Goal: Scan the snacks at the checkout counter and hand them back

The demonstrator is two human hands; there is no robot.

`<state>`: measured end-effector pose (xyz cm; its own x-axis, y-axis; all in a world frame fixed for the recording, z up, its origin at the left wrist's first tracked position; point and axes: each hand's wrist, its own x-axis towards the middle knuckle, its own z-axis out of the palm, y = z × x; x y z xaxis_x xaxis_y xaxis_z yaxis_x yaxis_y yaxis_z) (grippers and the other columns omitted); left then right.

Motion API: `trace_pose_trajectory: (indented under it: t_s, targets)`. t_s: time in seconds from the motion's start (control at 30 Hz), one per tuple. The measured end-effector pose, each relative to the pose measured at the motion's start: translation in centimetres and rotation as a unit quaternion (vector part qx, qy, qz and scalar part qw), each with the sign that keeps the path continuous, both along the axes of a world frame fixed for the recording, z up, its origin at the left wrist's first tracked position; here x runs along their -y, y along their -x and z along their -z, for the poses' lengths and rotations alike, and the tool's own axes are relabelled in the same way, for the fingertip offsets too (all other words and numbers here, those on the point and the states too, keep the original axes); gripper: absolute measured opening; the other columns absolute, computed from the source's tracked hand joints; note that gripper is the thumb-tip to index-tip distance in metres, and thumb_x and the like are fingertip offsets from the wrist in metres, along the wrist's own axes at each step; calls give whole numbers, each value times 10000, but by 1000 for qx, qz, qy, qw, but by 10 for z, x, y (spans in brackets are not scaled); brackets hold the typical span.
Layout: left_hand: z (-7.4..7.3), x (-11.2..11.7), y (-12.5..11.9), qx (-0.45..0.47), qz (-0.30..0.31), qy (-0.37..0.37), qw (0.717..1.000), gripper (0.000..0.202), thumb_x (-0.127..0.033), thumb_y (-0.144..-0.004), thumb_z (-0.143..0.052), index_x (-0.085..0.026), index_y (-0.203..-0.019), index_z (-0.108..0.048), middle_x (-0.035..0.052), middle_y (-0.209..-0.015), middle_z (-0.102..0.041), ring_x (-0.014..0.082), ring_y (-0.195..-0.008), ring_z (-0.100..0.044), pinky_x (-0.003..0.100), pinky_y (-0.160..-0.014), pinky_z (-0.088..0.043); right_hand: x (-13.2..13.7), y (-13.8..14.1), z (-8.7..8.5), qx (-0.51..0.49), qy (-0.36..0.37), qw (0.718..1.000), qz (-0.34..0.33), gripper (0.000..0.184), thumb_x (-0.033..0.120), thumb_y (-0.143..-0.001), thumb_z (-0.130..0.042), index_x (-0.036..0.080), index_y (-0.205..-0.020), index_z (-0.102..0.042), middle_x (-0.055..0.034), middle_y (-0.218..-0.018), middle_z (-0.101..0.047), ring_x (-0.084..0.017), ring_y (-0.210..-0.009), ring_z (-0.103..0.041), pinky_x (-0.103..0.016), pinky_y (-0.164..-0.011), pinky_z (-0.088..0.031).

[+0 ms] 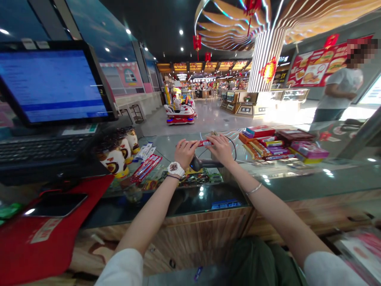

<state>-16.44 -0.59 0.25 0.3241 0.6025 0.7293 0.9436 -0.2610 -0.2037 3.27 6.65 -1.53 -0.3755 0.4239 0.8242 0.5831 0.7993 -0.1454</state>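
Both my hands hold a red-wrapped candy bar [204,143] level above the glass counter. My left hand [185,152], with a white watch at the wrist, is closed on its left end. The right end is pinched by my right hand [220,148], whose wrist wears a thin bangle. Just below and between the hands lies a dark handheld barcode scanner [205,163]; a black cable curves behind my right hand. To the left, several red-wrapped bars [146,167] lie side by side, close to some white-and-blue packets [145,151].
On the right stands a pile of boxed and wrapped sweets [269,146]. Patterned cups [116,162] stand left, beside a monitor [56,85] and keyboard [38,149]. A phone [55,205] rests on red material [86,202]. Beyond the counter, a person [339,89] stands at right.
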Motion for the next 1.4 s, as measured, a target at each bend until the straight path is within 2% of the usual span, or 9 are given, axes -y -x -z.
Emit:
trace_pose_trajectory:
  t_s: [0.2,0.4,0.5,0.67,0.87,1.0,1.1,1.3,1.4]
  targets:
    - [3,-1,11,-26,27,-44,998,355,-141,-958,-508,-268,-1248,-669,43,-1163,-737,205,-1023,-653,416,-1075,-429,-8,-5,6,-34,-57,997,-26,215,307,-978,-543,253,-1103,-709,-54,-1053,-719,-207,-1005,-644,-460,-1108,-400]
    - [3,-3,16,-39,41,-35,998,365,-141,-968,-502,-293,-1263,-654,19,-1249,-710,191,-1067,-648,439,-1116,-398,-3,-2,9,-42,-50,998,3,188,308,-962,-577,259,-1078,-717,-49,-1031,-722,-208,-974,-645,-467,-1103,-391]
    - [4,-3,18,-38,41,-37,998,363,-142,-971,-500,-291,-1263,-657,22,-1246,-712,194,-1054,-650,448,-1109,-401,-1,-3,6,-28,-29,999,-7,211,309,-950,-591,243,-1116,-702,-70,-1081,-714,-232,-1032,-638,-477,-1104,-391]
    - [6,-6,24,-20,15,-40,999,350,-146,-960,-509,-288,-1227,-686,31,-1172,-741,206,-982,-654,451,-1076,-419,-5,-9,-1,-16,36,994,-105,507,342,-879,-675,223,-1355,-550,-119,-1356,-597,-278,-1287,-528,-469,-1099,-422]
    - [13,-14,41,18,-20,-30,999,344,-153,-946,-518,-305,-1191,-705,27,-1137,-748,214,-975,-650,453,-1073,-404,-13,-13,4,66,155,962,-216,772,474,-812,-735,236,-1476,-423,-120,-1457,-524,-282,-1359,-488,-484,-1165,-363]
    - [18,-20,49,43,-37,-34,998,294,-184,-950,-523,-287,-1137,-726,35,-1099,-755,221,-956,-657,460,-1062,-406,-15,-9,18,153,230,934,-225,1068,622,-700,-785,199,-1553,-303,-167,-1574,-376,-338,-1457,-355,-523,-1212,-273]
    - [21,-22,50,54,-40,-35,997,287,-188,-949,-524,-289,-1122,-730,44,-1078,-756,224,-949,-658,469,-1061,-405,-11,-4,27,218,265,915,-211,1165,690,-691,-752,180,-1586,-210,-174,-1627,-259,-350,-1501,-249,-518,-1227,-237]
    - [21,-23,49,58,-44,-23,997,273,-208,-953,-522,-279,-1108,-735,50,-1080,-754,229,-955,-658,472,-1071,-397,5,3,28,322,268,895,-155,1126,743,-776,-627,163,-1602,-126,-158,-1643,-206,-390,-1502,-208,-554,-1213,-245]
    - [22,-23,50,57,-46,-19,997,269,-223,-958,-519,-281,-1111,-732,51,-1086,-751,228,-964,-658,469,-1072,-396,9,3,29,323,239,903,-152,922,644,-899,-539,169,-1594,-163,-163,-1619,-284,-356,-1483,-289,-526,-1182,-320]
